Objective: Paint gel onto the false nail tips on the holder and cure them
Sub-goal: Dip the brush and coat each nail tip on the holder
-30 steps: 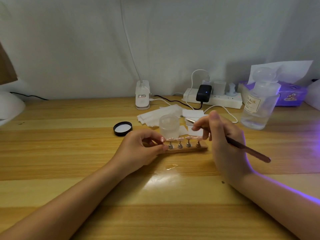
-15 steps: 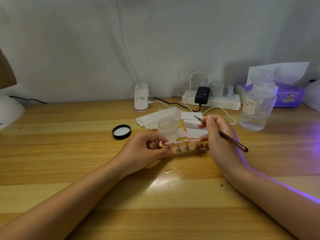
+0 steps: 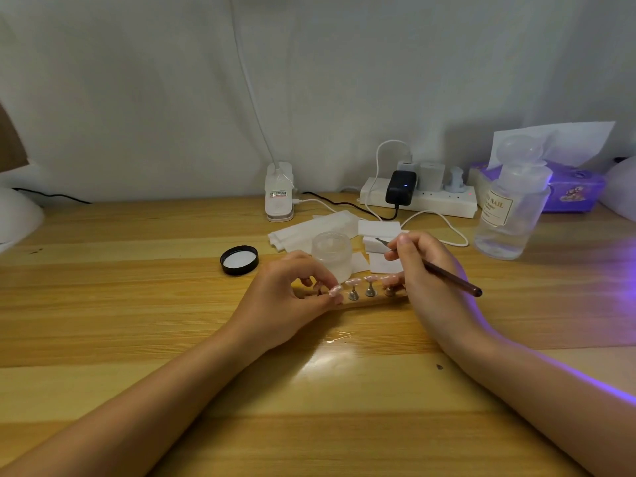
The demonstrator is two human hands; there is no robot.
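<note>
Head view: left hand (image 3: 289, 297) pinches the leftmost nail tip (image 3: 335, 290) at the left end of the wooden holder (image 3: 370, 302), fingers curled round it. Right hand (image 3: 426, 277) grips a thin brush (image 3: 451, 277) pen-style, bristle end pointing back-left above the white wipes (image 3: 380, 228), hand resting against the holder's right end. Three more pink tips (image 3: 371, 278) sit on metal stands. Open frosted gel jar (image 3: 332, 251) just behind holder; black lid (image 3: 239, 259) to its left on wooden desk (image 3: 137, 304).
</note>
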